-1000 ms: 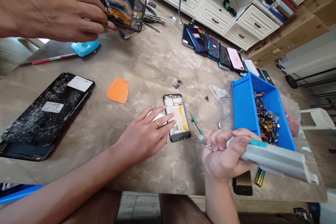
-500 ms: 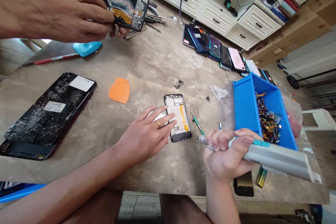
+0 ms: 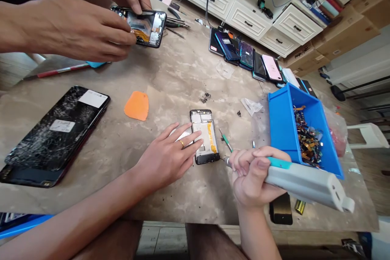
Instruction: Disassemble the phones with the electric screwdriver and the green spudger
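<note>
My left hand point(image 3: 167, 157) lies flat on the table, fingers stretched out, with the fingertips pressing on the left side of a small opened phone frame point(image 3: 204, 135) with an orange flex cable. My right hand point(image 3: 254, 176) is closed around a grey electric screwdriver point(image 3: 300, 180); its tip points at the phone frame's lower right corner, just short of it. A small green-handled tool point(image 3: 226, 141) lies between the frame and my right hand.
Another person's hands point(image 3: 85, 28) work on an opened phone point(image 3: 146, 26) at the far left. A cracked tablet point(image 3: 53, 134) and an orange pick point(image 3: 137, 105) lie at left. A blue bin point(image 3: 283, 124) of parts stands at right; a row of phones point(image 3: 243, 55) lies behind it.
The other person's hands have lowered their phone toward the table. My right hand with the screwdriver has shifted slightly left, nearer the phone frame. My left hand has stayed put.
</note>
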A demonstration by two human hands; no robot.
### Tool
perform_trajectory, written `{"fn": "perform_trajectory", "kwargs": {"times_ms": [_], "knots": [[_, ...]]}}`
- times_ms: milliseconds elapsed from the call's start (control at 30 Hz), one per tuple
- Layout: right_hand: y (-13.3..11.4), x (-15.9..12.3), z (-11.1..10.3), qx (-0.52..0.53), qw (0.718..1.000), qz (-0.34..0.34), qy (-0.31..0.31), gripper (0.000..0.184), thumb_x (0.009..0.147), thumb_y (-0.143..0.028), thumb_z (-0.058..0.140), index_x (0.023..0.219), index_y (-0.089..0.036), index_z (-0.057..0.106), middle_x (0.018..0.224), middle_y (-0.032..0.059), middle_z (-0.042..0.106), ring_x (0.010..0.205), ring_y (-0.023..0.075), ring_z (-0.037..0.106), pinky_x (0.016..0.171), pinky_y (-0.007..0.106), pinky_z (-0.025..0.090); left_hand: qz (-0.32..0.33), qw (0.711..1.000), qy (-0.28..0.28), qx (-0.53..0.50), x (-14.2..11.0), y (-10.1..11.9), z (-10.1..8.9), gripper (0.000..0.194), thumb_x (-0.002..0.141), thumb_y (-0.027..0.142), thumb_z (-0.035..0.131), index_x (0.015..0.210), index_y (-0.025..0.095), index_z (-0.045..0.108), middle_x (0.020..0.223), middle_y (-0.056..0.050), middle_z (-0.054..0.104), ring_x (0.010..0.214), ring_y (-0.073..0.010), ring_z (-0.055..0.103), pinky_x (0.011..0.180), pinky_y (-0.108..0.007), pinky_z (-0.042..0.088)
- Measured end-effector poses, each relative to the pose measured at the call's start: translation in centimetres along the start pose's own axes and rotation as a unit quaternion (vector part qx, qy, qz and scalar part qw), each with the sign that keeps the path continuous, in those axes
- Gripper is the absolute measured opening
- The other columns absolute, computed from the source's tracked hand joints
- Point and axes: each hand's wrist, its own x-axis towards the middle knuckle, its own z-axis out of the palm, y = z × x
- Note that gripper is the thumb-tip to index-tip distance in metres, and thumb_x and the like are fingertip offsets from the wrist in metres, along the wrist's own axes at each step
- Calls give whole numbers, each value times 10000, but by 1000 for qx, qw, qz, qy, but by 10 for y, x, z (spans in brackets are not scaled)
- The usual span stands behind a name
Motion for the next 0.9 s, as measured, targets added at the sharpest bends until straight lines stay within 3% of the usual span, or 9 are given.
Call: {"fn": "perform_trajectory", "kwargs": {"times_ms": [200,367,467,733,833,900], "knots": [[-4,4,6,-19,997,52,55,246,1010,-355,711,927,-214,527,531,-129,395,388,69,326,403,213,372,-1,1000,-7,-2,2,1,-1,333,1081,223,501,1366,202,673,1488,-21,649,1429,-340,550,1195,-580,456],[-3,18,13,-34,972,162,168,381,898,-443,826,836,-214,529,498,-128,387,388,63,321,376,200,331,-8,1000,-18,-7,1,0,-2,334,1079,216,505,1368,210,673,1501,-17,640,1441,-338,538,1209,-578,444],[0,27,10,-27,958,205,197,430,849,-482,857,795,-217,523,483,-131,368,396,55,294,366,185,309,-6,1000,-17,-7,0,0,-2,338,1077,213,508,1372,212,672,1506,-18,635,1440,-338,538,1208,-573,444],[10,33,-3,3,948,239,211,532,781,-553,912,789,-212,504,478,-135,375,401,45,286,363,157,302,-5,1000,-19,-4,1,0,-2,345,1063,186,533,1376,229,673,1505,-16,636,1446,-331,532,1209,-563,440],[9,30,-4,4,958,213,191,466,851,-504,871,812,-210,512,483,-137,370,394,47,281,367,161,308,-6,1000,-18,-7,1,-1,-1,348,1059,183,536,1375,230,674,1498,-20,642,1448,-331,527,1215,-559,434],[7,23,-4,12,974,171,146,362,945,-456,788,868,-209,534,499,-140,365,385,50,268,375,166,315,-5,1000,-15,-9,1,-1,-1,352,1056,183,542,1379,235,672,1492,-20,646,1442,-329,532,1217,-555,431]]}}
